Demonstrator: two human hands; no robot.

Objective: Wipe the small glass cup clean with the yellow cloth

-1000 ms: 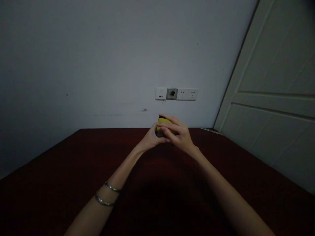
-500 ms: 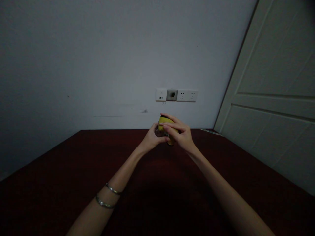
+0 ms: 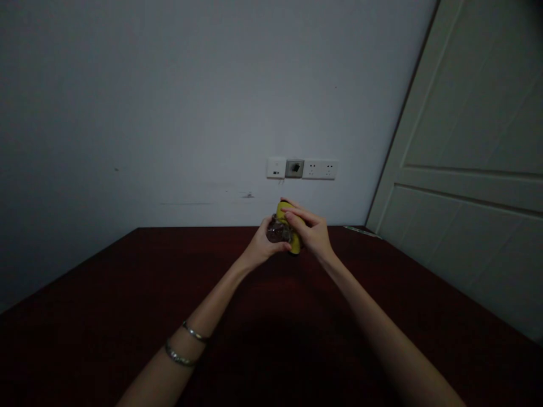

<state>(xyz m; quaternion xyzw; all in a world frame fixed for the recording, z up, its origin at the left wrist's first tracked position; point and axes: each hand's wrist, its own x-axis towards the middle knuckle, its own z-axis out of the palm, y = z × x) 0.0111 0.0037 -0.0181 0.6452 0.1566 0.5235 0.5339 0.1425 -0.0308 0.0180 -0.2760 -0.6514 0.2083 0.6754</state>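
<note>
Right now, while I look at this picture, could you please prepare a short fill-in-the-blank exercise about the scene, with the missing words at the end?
1. The item held by the right hand is mainly ____ in colour.
2. The dark, shiny object lies in the grasp of the ____ hand.
3. The number of silvery bands on the left forearm is ____.
4. The socket plates are mounted on the ____.

Missing words: yellow; left; two; wall.

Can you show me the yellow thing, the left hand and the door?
Yellow thing (image 3: 296,242): head view, on its lower end.
Left hand (image 3: 258,245): head view, on the middle of the hand.
Door (image 3: 479,124): head view, on its upper panel.
</note>
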